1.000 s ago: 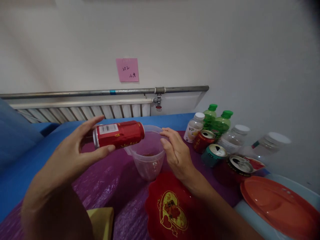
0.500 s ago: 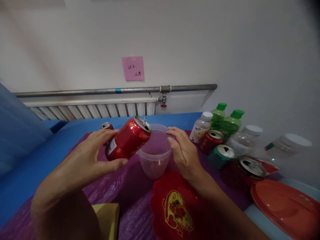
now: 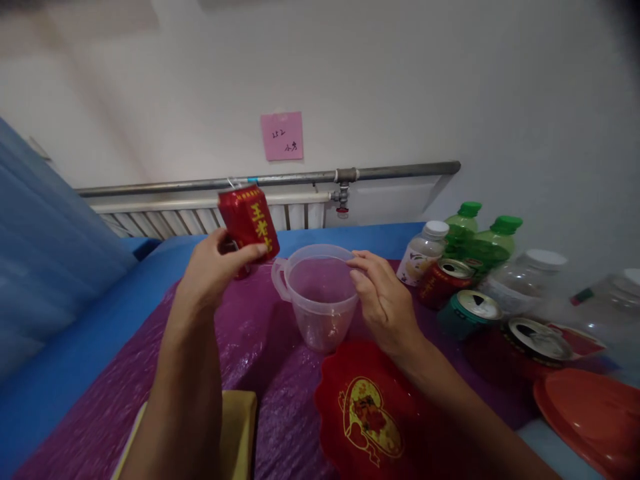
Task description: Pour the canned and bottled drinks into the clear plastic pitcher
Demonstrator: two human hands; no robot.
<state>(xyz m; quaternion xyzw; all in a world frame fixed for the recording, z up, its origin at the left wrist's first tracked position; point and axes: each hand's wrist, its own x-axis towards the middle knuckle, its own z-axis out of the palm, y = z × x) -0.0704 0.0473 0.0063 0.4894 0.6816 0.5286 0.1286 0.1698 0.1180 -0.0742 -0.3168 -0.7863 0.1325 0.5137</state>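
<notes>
My left hand [image 3: 213, 268] is closed round a red drink can [image 3: 249, 219] with yellow lettering, held nearly upright above the table, left of a clear plastic measuring cup [image 3: 320, 305]. My right hand [image 3: 384, 301] grips the cup's right rim with thumb and fingers. The cup stands on a purple cloth [image 3: 250, 360] and holds a little reddish liquid at its bottom.
A red heart-patterned dish [image 3: 370, 413] lies in front of the cup. Opened cans [image 3: 443, 280] and several plastic bottles [image 3: 485, 247] crowd the right side, beside an orange plate [image 3: 590, 420]. A yellow object [image 3: 237, 427] lies near me. A radiator [image 3: 200, 217] runs behind the blue table.
My left hand has swung the red can from lying tipped over the cup back to nearly upright and drawn it away to the left. My right hand has stayed on the cup's rim.
</notes>
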